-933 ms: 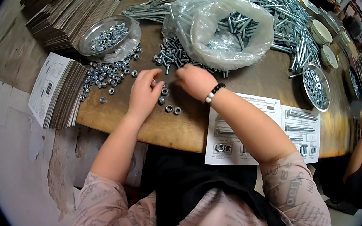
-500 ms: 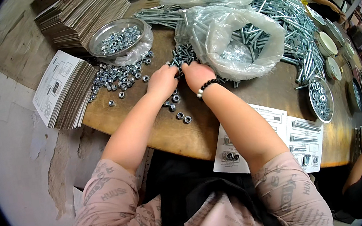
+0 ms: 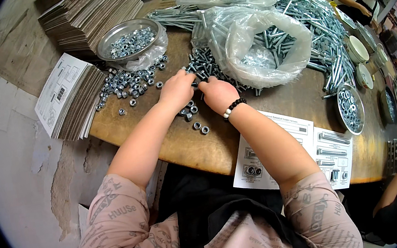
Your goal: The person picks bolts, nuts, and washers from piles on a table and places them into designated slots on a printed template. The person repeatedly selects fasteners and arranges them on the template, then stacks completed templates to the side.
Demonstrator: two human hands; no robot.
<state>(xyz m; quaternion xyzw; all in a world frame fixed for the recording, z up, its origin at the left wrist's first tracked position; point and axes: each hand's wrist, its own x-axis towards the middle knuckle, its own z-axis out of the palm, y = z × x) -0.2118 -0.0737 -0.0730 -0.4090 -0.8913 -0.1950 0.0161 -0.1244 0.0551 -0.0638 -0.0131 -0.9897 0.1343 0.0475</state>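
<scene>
Both hands work at the near edge of a heap of small bolts [image 3: 204, 62], which lies on the worktop [image 3: 181, 149] just left of an open plastic bag [image 3: 232, 44] with bolts in it. The left hand [image 3: 177, 91] and the right hand [image 3: 219, 94] face each other with a narrow gap between them, fingers curled inward. The fingertips are too small and partly hidden, so I cannot tell whether either hand is clamped on a bolt.

A few loose nuts [image 3: 189, 116] sit just below the left hand, on the near side; a larger pile of nuts [image 3: 125, 85] spreads farther left, below a metal bowl [image 3: 108, 41] of more nuts. A printed sheet [image 3: 273, 136] lies partly under the right forearm.

The step in hand looks like picking small bolts out of the heap. From here, the next move seems to call for a light fingertip pinch on single bolts, drawn clear without dragging neighbours along.
</scene>
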